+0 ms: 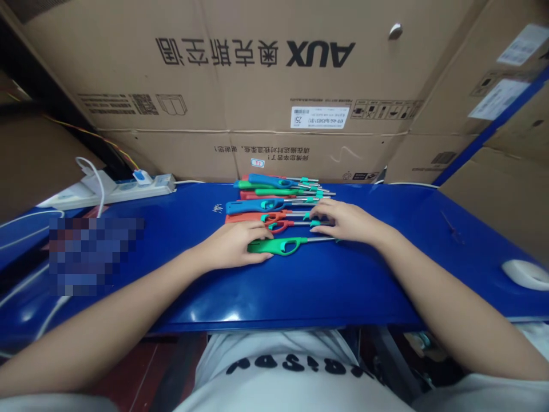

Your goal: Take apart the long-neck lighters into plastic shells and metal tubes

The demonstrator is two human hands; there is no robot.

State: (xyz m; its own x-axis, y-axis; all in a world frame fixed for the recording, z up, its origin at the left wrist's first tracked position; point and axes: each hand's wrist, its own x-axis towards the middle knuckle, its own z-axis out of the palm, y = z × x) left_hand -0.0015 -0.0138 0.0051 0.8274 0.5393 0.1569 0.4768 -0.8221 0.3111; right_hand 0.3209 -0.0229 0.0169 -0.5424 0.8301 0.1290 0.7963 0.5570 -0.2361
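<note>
A green long-nosed lighter [277, 246] lies nearest me on the blue table. My left hand [235, 241] is closed around its handle end, with the thumb along the near side. My right hand [343, 220] sits over the metal ends of the front lighters, its fingers curved and apart. A teal piece [316, 224] on a red lighter [281, 226] shows between its thumb and fingers. Beyond lie an orange-red lighter [274, 217], a blue lighter [257, 206] and several more in a stack, noses pointing right. Teal pieces sit on their triggers and metal noses.
A large cardboard sheet [257, 114] stands behind the blue table [274, 292]. At left are a white power strip [150, 186], cables and a blurred-out patch [94, 252]. Small thin pieces [217, 209] lie left of the lighters. A white mouse [526, 274] rests at right.
</note>
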